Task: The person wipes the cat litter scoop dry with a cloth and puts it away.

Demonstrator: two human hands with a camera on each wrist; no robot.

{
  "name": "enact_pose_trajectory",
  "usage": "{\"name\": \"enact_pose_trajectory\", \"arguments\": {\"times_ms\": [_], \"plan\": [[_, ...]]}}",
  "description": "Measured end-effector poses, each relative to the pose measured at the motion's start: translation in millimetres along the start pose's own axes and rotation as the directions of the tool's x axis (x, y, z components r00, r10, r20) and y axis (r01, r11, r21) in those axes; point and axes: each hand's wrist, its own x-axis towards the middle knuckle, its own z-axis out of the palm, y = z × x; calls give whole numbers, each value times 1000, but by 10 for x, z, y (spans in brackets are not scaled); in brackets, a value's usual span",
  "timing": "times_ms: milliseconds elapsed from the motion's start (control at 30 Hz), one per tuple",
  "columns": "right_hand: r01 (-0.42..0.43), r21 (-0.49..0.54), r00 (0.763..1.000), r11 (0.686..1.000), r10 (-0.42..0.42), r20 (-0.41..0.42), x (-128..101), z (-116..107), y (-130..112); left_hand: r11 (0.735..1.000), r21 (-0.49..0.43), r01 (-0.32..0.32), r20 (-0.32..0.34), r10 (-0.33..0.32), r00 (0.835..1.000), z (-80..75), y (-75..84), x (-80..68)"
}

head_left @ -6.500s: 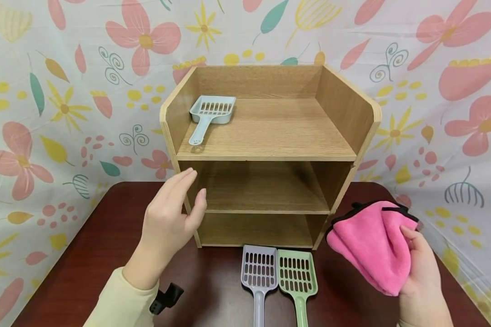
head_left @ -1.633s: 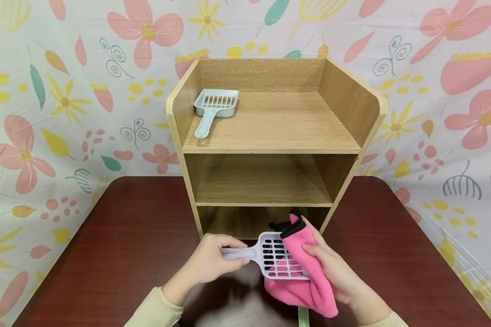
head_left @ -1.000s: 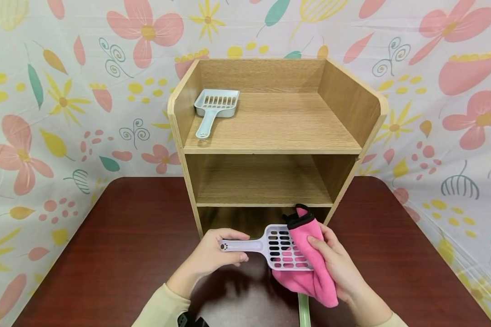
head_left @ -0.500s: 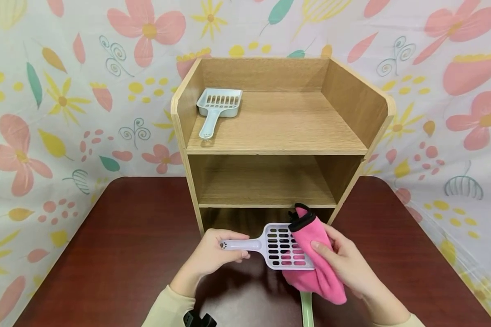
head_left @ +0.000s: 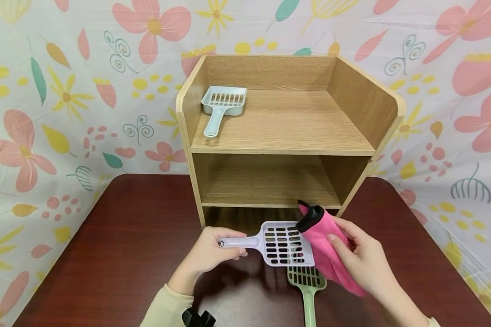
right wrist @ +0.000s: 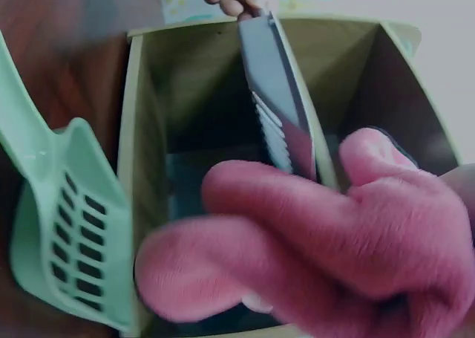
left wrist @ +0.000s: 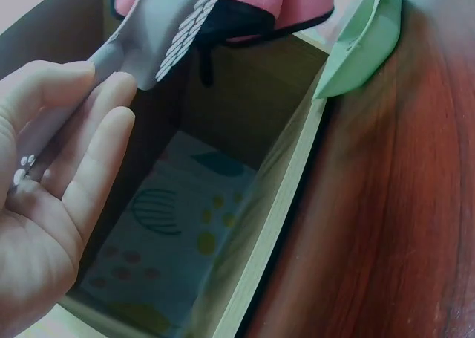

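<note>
Lavender plastic makes the slotted scoop (head_left: 262, 243), which is held in the air above the table, in front of the shelf, with its handle toward the person's left. The left hand (head_left: 213, 253) pinches this handle between the thumb and the fingers. The right hand (head_left: 368, 261) grips the pink cloth (head_left: 324, 259), which has a black border and is bunched in the fingers. In the head view this border overlaps the far edge of the scoop, but whether the two are touching there I cannot tell. Below, the green scoop (head_left: 308, 289) lies on the dark red-brown table (head_left: 106, 254), and a part of its head is hidden behind the lavender one. Behind them stands the wooden shelf (head_left: 286, 127), and on its top board, at the left side, rests the light blue scoop (head_left: 219, 111). Farther back hangs the flowered sheet (head_left: 86, 68)
</note>
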Motion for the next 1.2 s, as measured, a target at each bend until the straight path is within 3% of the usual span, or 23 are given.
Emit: {"name": "enact_pose_trajectory", "arguments": {"times_ms": [67, 200, 400, 600, 867, 1033, 1200], "plan": [[96, -67, 995, 993, -98, -29, 18, -10, -69, 999, 34, -26, 5, 26, 1000, 3, 7, -4], [280, -183, 955, 942, -293, -46, 71, 0, -215, 989, 126, -78, -8, 80, 997, 19, 30, -14], [404, -266, 903, 875, -427, -35, 124, -7, -375, 975, 201, -90, -33, 98, 995, 14, 76, -35], [472, -223, 874, 853, -485, -6, 145, 147, -473, 984, 143, -107, -40, 114, 993, 28, 83, -40], [487, -254, 873, 836, -453, 181, 85, 476, -403, 997, -27, -69, -18, 68, 998, 121, 68, -28], [525, -264, 849, 809, -478, 224, 92, 609, -354, 996, 38, -79, -30, 80, 996, 159, 68, -28], [530, -262, 848, 806, -497, 185, 89, 686, -314, 987, 135, -87, -56, 96, 994, 205, 50, -4]]}}
